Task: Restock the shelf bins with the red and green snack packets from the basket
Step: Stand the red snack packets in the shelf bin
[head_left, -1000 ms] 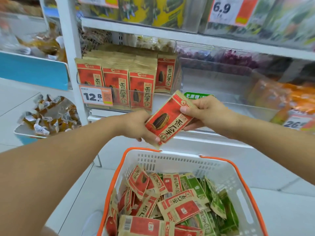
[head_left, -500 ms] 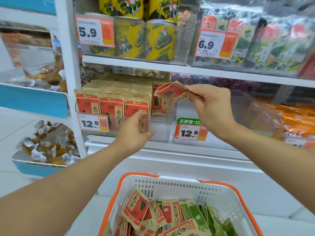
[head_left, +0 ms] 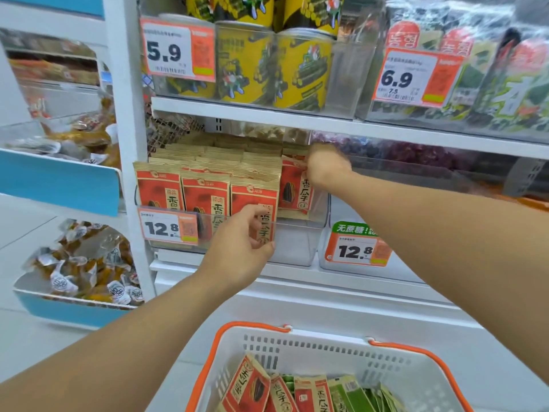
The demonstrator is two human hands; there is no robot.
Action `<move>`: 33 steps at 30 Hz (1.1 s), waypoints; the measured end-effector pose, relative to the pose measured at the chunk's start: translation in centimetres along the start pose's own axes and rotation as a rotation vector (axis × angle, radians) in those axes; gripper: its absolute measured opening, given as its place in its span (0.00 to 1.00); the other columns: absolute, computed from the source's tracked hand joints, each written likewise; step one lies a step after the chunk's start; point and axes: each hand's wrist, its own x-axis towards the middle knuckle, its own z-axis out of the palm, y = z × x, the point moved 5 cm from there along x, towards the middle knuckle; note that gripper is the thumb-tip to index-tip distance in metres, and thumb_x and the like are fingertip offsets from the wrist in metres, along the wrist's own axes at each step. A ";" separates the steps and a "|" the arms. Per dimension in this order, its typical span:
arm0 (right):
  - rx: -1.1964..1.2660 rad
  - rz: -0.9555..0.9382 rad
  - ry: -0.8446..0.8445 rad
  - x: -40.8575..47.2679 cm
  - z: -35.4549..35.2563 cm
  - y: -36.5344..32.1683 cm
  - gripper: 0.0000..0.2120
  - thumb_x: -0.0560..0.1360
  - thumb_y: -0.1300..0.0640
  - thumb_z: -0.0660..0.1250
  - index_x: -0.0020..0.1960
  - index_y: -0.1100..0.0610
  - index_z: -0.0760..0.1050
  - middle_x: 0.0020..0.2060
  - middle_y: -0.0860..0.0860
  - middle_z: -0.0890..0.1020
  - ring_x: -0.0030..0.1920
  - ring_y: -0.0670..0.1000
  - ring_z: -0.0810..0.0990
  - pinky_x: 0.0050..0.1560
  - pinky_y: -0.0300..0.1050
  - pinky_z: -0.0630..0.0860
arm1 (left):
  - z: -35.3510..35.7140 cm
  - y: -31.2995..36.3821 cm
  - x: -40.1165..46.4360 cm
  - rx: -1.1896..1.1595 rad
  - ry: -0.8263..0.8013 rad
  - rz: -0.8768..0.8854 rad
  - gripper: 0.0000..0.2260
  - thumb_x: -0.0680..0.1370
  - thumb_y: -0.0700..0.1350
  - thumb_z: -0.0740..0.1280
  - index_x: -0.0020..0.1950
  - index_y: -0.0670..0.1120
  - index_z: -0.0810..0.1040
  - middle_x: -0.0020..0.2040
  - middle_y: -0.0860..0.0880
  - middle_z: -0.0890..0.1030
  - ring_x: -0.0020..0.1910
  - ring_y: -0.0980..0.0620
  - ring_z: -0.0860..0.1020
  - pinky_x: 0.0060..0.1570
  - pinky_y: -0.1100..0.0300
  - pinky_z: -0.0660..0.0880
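Observation:
Rows of red snack packets [head_left: 205, 197] stand in a clear shelf bin [head_left: 297, 248]. My right hand [head_left: 326, 168], blurred, pinches the top of a red packet [head_left: 294, 188] that stands upright in the bin's rightmost row. My left hand [head_left: 240, 242] grips the bin's front wall, with the thumb over the rim by the third row. Below, a white basket [head_left: 326, 346] with orange handles holds more red packets [head_left: 249, 385] and green packets [head_left: 353, 394]. To the right is a second clear bin [head_left: 356, 251] with a green-topped 12.8 label; I see no packets in it.
The shelf above carries yellow cans [head_left: 267, 63] and seaweed packs [head_left: 490, 78] behind price tags. A white upright post [head_left: 127, 144] borders the bin on the left. Blue-fronted bins of wrapped snacks [head_left: 83, 263] lie further left. Orange bags [head_left: 528, 200] sit at the far right.
My right hand has carried the red packet from in front of the shelf down into the bin's rightmost row. My left hand stays at the bin's front.

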 end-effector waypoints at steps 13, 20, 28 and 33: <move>0.025 0.108 -0.011 4.8 3.6 1.8 0.08 0.75 0.57 0.70 0.53 0.57 0.78 0.47 0.55 0.82 0.44 0.56 0.80 0.40 0.46 0.76 | 0.0 -0.9 -0.2 0.016 -0.028 -0.007 0.23 0.76 0.45 0.73 0.68 0.55 0.70 0.55 0.54 0.77 0.42 0.58 0.81 0.38 0.71 0.71; 0.120 0.116 0.038 2.7 2.3 2.1 0.11 0.74 0.60 0.69 0.57 0.57 0.77 0.51 0.55 0.81 0.51 0.59 0.81 0.43 0.47 0.76 | 0.3 -0.4 -0.4 0.052 -0.040 -0.001 0.20 0.76 0.44 0.73 0.65 0.54 0.71 0.52 0.55 0.77 0.41 0.57 0.81 0.38 0.68 0.72; 0.395 -0.469 0.565 -15.3 -1.3 -2.7 0.09 0.76 0.57 0.69 0.54 0.60 0.78 0.54 0.56 0.78 0.54 0.58 0.76 0.54 0.53 0.75 | 2.2 -1.9 -2.4 0.430 -0.615 -0.062 0.12 0.75 0.54 0.73 0.54 0.50 0.77 0.46 0.54 0.77 0.45 0.52 0.76 0.42 0.61 0.71; 0.322 -0.740 0.530 -22.9 0.6 -6.4 0.05 0.76 0.59 0.68 0.47 0.62 0.79 0.47 0.56 0.81 0.46 0.60 0.79 0.42 0.54 0.75 | 2.3 -4.3 -6.0 0.840 -1.074 -0.199 0.21 0.77 0.62 0.66 0.64 0.52 0.77 0.50 0.54 0.79 0.49 0.53 0.79 0.55 0.53 0.78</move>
